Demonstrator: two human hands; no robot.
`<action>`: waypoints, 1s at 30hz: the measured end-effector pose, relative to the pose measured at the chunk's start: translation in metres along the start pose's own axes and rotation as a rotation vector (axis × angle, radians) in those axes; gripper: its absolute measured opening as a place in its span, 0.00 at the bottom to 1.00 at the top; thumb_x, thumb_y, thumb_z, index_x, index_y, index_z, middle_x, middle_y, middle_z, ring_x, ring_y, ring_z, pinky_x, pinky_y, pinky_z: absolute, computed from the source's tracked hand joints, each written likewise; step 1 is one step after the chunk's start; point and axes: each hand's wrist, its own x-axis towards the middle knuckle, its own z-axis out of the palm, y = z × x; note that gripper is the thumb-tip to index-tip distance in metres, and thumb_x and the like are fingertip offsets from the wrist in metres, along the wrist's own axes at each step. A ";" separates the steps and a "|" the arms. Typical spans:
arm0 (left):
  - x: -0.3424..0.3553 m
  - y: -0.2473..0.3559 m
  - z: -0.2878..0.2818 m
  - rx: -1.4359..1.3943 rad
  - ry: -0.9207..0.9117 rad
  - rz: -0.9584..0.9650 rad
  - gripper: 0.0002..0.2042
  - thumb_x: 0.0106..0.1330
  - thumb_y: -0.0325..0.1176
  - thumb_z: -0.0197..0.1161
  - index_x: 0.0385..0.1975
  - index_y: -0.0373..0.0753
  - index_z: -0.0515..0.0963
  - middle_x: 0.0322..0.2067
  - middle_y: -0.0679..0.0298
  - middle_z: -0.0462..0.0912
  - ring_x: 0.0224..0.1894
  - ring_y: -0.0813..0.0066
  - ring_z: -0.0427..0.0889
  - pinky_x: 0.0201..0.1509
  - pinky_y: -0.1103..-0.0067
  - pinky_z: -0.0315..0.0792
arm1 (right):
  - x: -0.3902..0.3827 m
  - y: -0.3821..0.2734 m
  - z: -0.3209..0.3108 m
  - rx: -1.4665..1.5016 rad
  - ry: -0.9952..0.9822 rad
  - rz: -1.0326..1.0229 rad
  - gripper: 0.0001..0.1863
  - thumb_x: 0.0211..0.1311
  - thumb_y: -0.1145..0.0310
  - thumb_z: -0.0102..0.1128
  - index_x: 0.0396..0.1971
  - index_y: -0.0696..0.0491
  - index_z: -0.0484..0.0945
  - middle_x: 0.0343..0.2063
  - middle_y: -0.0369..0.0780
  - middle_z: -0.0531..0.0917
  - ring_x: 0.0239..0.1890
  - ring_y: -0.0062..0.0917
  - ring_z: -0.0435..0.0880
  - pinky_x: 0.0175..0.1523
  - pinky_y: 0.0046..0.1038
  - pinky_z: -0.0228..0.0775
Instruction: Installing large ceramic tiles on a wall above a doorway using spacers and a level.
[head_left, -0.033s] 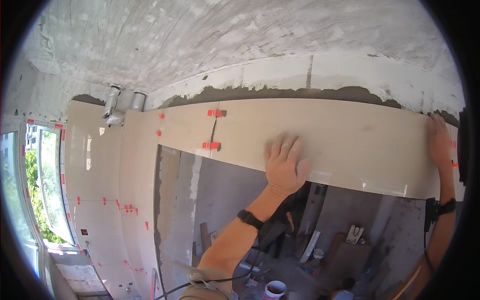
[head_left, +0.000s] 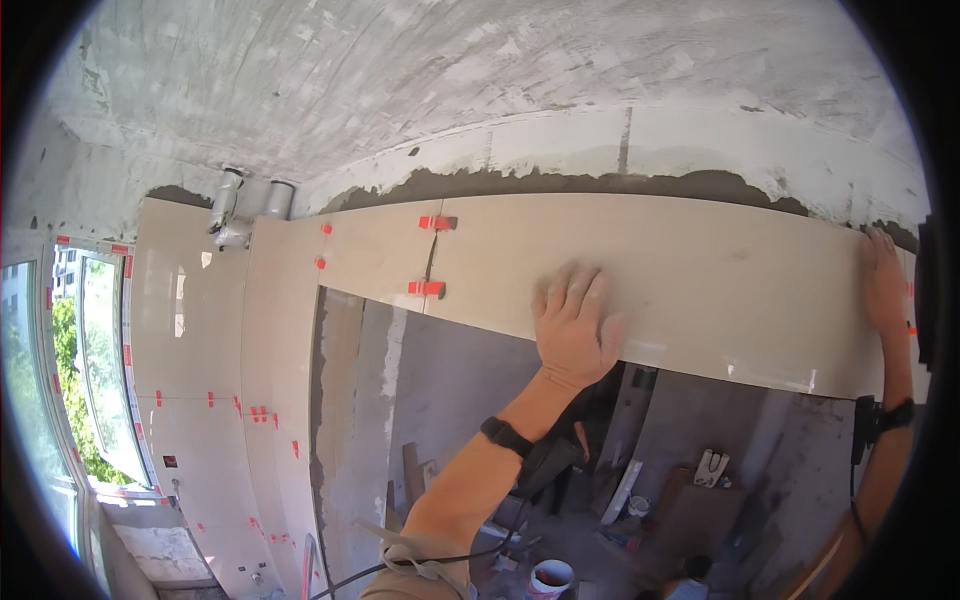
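Note:
A long beige tile panel [head_left: 680,260] spans the top of a doorway under a ragged band of grey mortar [head_left: 620,185]. My left hand [head_left: 575,325] lies against its lower middle, fingers slightly bent and apart, a dark band on the wrist. My right hand [head_left: 882,280] is raised at the panel's right end, fingers stretched upward against it near the top edge. Red levelling clips [head_left: 437,222] straddle the seam left of my left hand, and a thin dark strip [head_left: 432,255] runs between them. A dark object [head_left: 868,430] sits by my right wrist.
An open window [head_left: 100,360] is at left, beside clipped wall tiles [head_left: 185,300] and silver pipes [head_left: 228,200]. Through the doorway are a person in dark clothes [head_left: 555,460], another person low down [head_left: 690,575], a bucket [head_left: 550,580], boards [head_left: 622,490] and a brown box [head_left: 700,515]. Rough plastered ceiling [head_left: 480,70] is overhead.
The view has shifted very slightly, and my left hand appears a few pixels further right and up. Both hands remain on the panel.

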 end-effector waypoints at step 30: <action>-0.014 -0.009 0.012 0.102 -0.151 0.040 0.22 0.74 0.36 0.38 0.54 0.29 0.76 0.58 0.49 0.78 0.66 0.43 0.70 0.71 0.53 0.54 | -0.022 -0.050 -0.018 0.039 0.273 -0.040 0.18 0.71 0.64 0.44 0.49 0.59 0.77 0.53 0.47 0.80 0.61 0.39 0.73 0.67 0.38 0.62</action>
